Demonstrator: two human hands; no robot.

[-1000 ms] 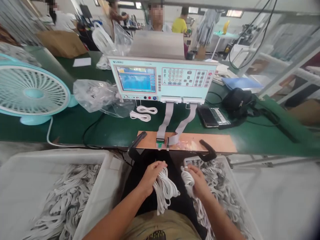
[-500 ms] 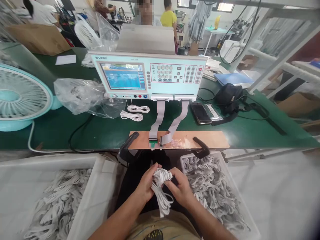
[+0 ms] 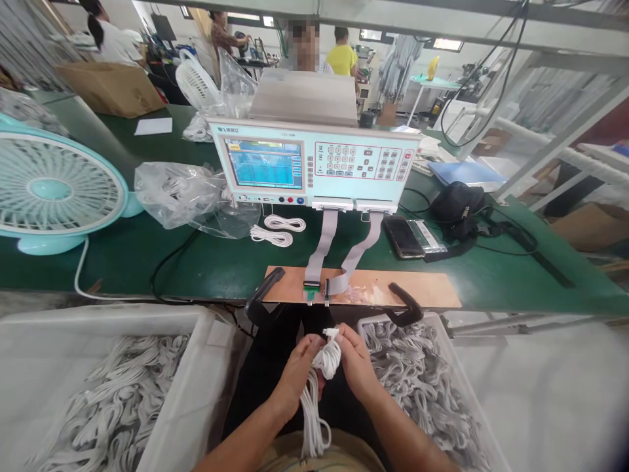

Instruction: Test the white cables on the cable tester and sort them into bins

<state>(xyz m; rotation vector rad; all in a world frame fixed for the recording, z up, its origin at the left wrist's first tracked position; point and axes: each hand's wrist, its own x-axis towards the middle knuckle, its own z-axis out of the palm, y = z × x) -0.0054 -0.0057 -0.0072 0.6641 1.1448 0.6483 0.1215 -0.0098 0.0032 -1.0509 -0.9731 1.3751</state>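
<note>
A coiled white cable (image 3: 327,360) is in my two hands, over my lap and in front of the bench edge. My left hand (image 3: 295,370) is closed around the bundle, and its long loops hang down below. With thumb and fingers closed, my right hand (image 3: 358,364) pinches the cable near its white plug (image 3: 331,332), which points up and left. Just beyond the hands, a small green connector board (image 3: 312,289) and a second upright connector (image 3: 327,288) sit at the front of a wooden strip (image 3: 417,287). Grey ribbon cables (image 3: 322,246) lead from them to a tester (image 3: 314,164).
Bins of coiled cables stand left (image 3: 189,367) and right (image 3: 455,373) of my lap. Black clamps (image 3: 263,295) grip the wooden strip. On the bench are two coiled cables (image 3: 278,229), a phone (image 3: 403,236), a black pouch (image 3: 457,203) and a fan (image 3: 49,187). Several people are beyond.
My right hand has moved up to the cable's end, and the white plug now sticks out above the coil. The loops hang lower. The whole view has shifted slightly.
</note>
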